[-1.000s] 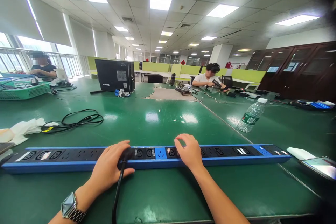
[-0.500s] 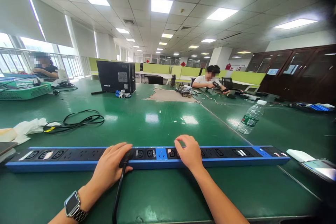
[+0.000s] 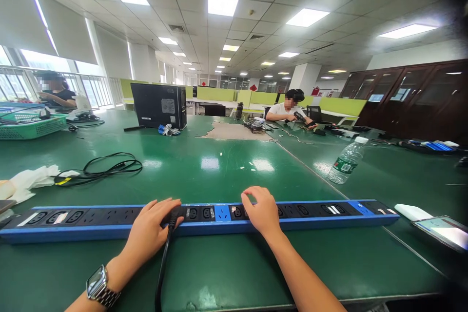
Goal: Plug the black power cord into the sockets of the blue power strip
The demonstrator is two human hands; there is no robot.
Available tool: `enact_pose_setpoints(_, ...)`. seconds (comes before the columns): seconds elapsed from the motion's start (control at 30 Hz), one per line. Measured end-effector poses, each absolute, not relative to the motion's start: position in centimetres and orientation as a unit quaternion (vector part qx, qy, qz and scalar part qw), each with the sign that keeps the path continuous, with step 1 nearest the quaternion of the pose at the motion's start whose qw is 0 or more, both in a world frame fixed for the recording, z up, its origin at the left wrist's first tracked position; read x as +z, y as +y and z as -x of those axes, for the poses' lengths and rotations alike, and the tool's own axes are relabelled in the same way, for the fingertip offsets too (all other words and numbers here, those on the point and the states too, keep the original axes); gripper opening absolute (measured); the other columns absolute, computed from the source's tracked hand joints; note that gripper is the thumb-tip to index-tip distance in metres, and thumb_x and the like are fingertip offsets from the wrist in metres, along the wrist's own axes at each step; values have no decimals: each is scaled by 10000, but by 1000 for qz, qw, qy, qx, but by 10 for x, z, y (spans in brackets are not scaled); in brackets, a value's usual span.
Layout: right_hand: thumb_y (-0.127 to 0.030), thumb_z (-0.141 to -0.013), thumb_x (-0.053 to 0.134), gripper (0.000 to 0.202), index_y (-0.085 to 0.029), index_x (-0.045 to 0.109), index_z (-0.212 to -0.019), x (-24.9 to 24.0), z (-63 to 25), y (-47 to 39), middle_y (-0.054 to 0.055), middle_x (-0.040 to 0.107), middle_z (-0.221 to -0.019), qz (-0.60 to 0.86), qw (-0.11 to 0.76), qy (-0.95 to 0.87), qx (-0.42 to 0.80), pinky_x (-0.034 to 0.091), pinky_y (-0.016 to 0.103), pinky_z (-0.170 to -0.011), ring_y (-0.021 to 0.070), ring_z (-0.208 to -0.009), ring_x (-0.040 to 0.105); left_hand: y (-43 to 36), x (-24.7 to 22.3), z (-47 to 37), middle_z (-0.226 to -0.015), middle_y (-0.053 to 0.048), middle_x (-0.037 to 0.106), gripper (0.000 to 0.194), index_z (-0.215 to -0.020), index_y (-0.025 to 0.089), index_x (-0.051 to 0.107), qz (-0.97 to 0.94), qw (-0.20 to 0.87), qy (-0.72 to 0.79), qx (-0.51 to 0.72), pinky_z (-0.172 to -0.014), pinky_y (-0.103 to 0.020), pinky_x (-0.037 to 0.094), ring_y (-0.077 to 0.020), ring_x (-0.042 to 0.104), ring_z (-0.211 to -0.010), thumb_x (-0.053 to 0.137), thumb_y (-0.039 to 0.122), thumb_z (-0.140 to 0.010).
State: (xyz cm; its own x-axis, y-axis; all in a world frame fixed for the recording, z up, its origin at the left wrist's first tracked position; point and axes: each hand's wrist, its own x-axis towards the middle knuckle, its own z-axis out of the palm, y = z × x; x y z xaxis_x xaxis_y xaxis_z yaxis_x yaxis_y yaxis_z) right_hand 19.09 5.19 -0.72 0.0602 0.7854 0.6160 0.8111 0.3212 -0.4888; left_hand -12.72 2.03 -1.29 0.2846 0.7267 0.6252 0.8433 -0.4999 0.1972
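Note:
A long blue and black power strip lies across the green table in front of me. My left hand, with a watch on its wrist, is closed round a black plug at the strip, left of the middle. From that plug a black cable runs down to the near edge. My right hand rests over the strip right of the middle, its thumb and forefinger curled together; what they hold, if anything, is too small to make out.
A coiled black cable and white tissue lie at left. A black computer case stands behind. At right are a water bottle and a phone. A person holds a tool across the table.
The view has shifted slightly, so most things appear a little further left. My left thumb has moved up closer to the plug. My right hand keeps nearly the same pose.

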Motion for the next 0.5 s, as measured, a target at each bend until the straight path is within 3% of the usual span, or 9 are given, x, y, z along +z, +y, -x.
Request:
enact_pose_setpoints(0.27,-316,-865,506,195,-224,655,-778,-6,-191,51,45,714,-905,586,434,-684,-10,415,354,-820,233,-915,583,20,2,124,-988,-63,761,371,-1038,235,692,792,6,-524,-314,-845,-387,535,-246,697,-894,552,536,-874)
enact_pose_setpoints(0.5,-312,-865,502,194,-226,654,-780,-6,-189,50,43,712,-903,589,432,-683,-10,413,355,-819,232,-912,582,24,-6,127,-1000,-63,762,385,-1045,245,703,792,25,-510,-334,-873,-389,528,-256,698,-934,584,557,-853)
